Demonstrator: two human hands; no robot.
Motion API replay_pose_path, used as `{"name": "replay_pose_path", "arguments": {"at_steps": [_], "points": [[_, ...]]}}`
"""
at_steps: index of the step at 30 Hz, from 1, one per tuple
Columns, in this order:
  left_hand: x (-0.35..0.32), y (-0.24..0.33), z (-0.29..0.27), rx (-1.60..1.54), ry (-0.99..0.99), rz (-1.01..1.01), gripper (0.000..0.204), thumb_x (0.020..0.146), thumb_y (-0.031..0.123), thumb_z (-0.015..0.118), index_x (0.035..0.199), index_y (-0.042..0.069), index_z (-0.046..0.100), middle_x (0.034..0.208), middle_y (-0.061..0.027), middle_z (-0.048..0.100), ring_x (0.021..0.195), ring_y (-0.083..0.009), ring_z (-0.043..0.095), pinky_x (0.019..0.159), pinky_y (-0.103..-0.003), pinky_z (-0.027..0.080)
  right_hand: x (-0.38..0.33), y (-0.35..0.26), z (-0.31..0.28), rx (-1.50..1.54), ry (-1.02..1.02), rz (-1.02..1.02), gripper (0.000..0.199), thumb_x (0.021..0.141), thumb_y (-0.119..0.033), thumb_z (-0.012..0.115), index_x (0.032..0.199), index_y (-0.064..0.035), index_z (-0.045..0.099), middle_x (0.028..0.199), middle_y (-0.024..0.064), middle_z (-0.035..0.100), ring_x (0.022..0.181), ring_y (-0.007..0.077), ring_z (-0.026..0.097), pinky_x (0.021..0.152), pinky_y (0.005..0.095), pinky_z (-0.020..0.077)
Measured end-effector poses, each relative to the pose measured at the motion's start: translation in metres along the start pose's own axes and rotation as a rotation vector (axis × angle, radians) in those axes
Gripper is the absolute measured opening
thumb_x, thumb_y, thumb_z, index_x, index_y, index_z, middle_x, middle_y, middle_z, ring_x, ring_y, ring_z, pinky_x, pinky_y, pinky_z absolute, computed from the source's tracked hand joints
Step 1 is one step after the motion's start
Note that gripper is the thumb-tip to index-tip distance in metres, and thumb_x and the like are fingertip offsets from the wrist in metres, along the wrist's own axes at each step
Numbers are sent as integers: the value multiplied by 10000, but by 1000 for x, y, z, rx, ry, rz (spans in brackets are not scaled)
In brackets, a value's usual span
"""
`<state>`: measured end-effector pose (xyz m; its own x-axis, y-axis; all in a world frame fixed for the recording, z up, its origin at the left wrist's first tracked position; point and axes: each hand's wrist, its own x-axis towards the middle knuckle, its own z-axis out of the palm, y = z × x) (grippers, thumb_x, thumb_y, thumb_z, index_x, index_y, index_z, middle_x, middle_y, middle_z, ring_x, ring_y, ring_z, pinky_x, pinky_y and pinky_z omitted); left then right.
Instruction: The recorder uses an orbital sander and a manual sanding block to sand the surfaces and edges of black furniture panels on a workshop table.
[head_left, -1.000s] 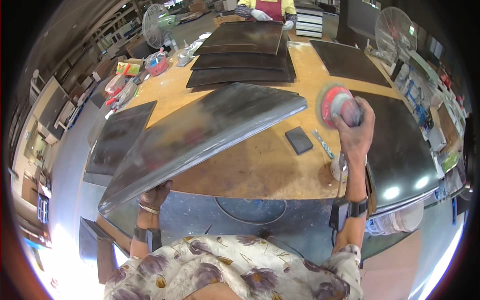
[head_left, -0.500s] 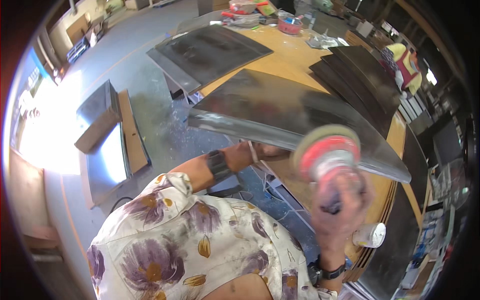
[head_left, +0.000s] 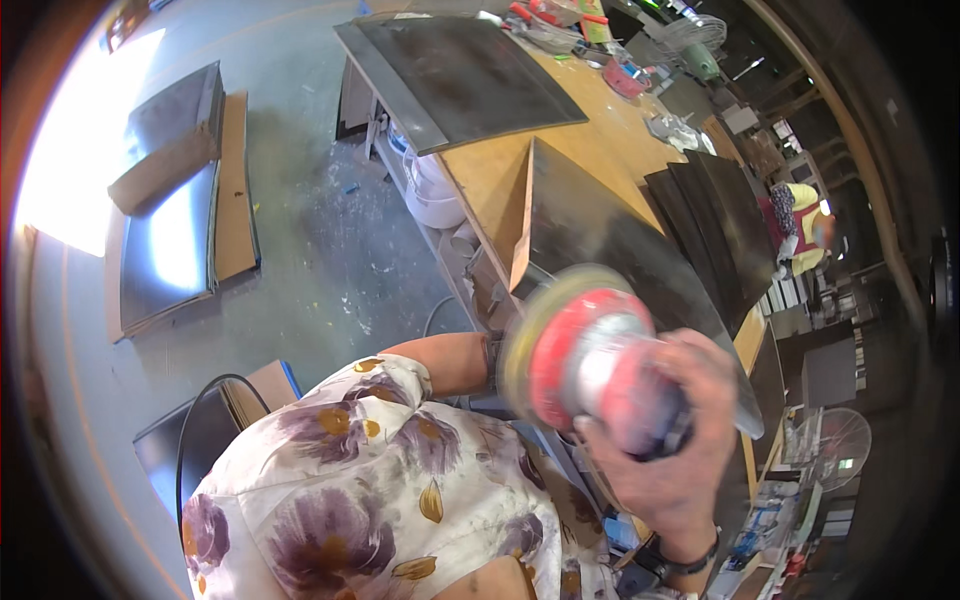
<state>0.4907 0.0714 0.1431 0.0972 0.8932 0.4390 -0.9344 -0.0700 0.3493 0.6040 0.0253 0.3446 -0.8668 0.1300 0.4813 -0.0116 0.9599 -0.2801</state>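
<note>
My right hand (head_left: pixel 690 430) is closed around the body of a red and white power sander (head_left: pixel 600 360) with a round yellowish pad. The pad is held up at a tilt and is blurred, in front of a dark glossy panel (head_left: pixel 610 230). That panel stands tilted, and its light brown edge (head_left: pixel 520 235) shows on the left. My left forearm (head_left: pixel 450 362) reaches toward the panel's near side; the left hand itself is hidden behind the sander, so its grip cannot be seen.
The panel is over a wooden-topped table (head_left: pixel 490 175). Another dark panel (head_left: pixel 470 80) lies at its far left, with several stacked dark panels (head_left: pixel 715 220) to the right. A white bucket (head_left: pixel 432 195) sits below. More panels (head_left: pixel 170 200) lean on the floor at left. Another person (head_left: pixel 800 225) is at far right.
The sander has come up and left, nearer to me, with its pad turned more sideways. The panel has gone from lying flatter to tilted. My left hand has become hidden, and the view has shifted.
</note>
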Motion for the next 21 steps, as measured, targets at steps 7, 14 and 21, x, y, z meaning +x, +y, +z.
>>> {"name": "replay_pose_path", "arguments": {"at_steps": [7, 14, 21], "points": [[-14, 7, 15, -134, 30, -22, 584, 779, 176, 692, 1292, 105, 424, 1299, -104, 460, 1189, -195, 461, 1035, -358, 364, 21, 7, 3, -22, -76, 151, 582, 572, -15, 768, 1085, -78, 498, 1030, 117, 524, 962, 283, 545, 808, 363, 465], [0, -9, 3, -126, 63, -65, 631, 699, 135, 761, 1255, 96, 465, 1260, -104, 488, 1162, -188, 483, 1006, -344, 396, 9, 8, -2, -200, -141, 202, 586, 556, -22, 763, 1075, -114, 506, 1047, 106, 529, 988, 303, 532, 776, 387, 482], [-13, 10, 26, 129, -125, -122, 602, 677, 129, 779, 1212, 90, 508, 1225, -102, 511, 1166, -189, 478, 1001, -340, 397, 7, 3, -4, -202, -169, 146, 588, 558, -60, 767, 1079, -121, 502, 1056, 114, 516, 944, 303, 555, 720, 387, 504]]}}
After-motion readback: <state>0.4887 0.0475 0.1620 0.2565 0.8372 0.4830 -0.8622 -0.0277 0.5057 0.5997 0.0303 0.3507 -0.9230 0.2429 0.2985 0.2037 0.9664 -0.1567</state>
